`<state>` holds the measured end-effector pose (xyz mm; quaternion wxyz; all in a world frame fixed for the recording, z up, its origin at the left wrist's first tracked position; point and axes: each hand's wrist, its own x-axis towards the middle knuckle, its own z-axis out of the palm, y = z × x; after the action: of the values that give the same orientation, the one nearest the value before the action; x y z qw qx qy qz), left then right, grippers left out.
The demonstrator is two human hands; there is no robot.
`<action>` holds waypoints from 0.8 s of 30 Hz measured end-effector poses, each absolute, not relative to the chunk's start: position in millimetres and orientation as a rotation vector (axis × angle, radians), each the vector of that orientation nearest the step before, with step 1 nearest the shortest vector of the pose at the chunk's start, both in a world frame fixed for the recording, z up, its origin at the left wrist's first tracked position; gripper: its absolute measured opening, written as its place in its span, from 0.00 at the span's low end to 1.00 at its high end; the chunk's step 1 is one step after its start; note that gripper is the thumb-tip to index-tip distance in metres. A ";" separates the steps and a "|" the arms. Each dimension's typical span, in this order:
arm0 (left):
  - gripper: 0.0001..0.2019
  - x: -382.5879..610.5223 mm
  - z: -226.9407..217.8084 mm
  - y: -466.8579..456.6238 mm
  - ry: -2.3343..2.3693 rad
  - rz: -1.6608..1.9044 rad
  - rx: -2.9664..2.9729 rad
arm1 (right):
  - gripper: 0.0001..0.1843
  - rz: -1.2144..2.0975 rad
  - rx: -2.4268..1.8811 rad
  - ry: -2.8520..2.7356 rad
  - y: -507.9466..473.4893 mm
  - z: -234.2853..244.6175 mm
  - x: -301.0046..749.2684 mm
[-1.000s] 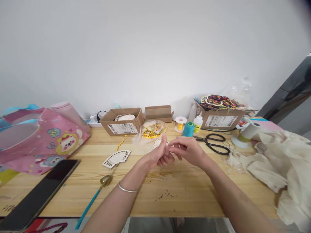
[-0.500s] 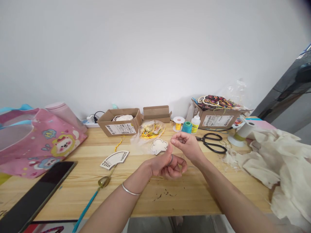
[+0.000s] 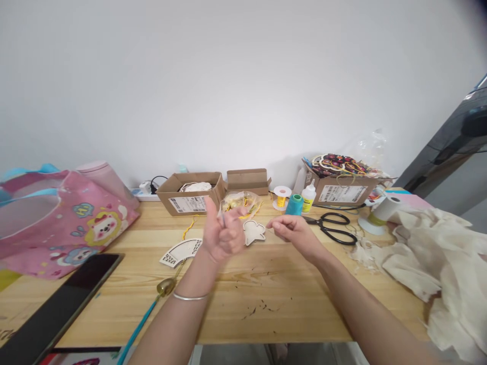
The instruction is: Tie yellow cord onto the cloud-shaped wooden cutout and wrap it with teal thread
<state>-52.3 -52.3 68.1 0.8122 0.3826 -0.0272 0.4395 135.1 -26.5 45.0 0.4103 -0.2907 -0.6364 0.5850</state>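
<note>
Left hand (image 3: 222, 237) half-closed, pinching thin sliver (image 3: 222, 218), can't tell what; right hand (image 3: 291, 230) loosely curled, nothing visible held. Pale wooden cutout (image 3: 253, 232) lying between them, mid-back of counter (image 3: 304, 304), no cord visibly attached; fan-shaped cutout (image 3: 180, 252) left of it

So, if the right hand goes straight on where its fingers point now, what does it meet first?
Probably the left hand. The wooden cut-out lies on the table under that line, and the right hand seems raised above it, but depth is hard to judge here.
</note>
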 end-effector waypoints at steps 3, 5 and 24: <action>0.35 -79.2 77.9 -54.2 -0.048 1.186 0.845 | 0.12 1.532 -0.593 -1.421 -22.3 48.9 146.4; 0.35 -95.2 82.4 -56.8 0.008 1.333 0.874 | 0.11 1.517 -0.510 -1.320 -18.9 50.8 152.2; 0.39 -113.7 85.1 -55.4 0.031 1.034 0.914 | 0.07 0.073 -1.022 -1.581 -16.0 75.6 182.9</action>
<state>-113.7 -55.4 85.1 0.7709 0.4218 0.0141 0.4771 182.9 -16.0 75.6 0.5882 -0.4388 -0.6786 0.0313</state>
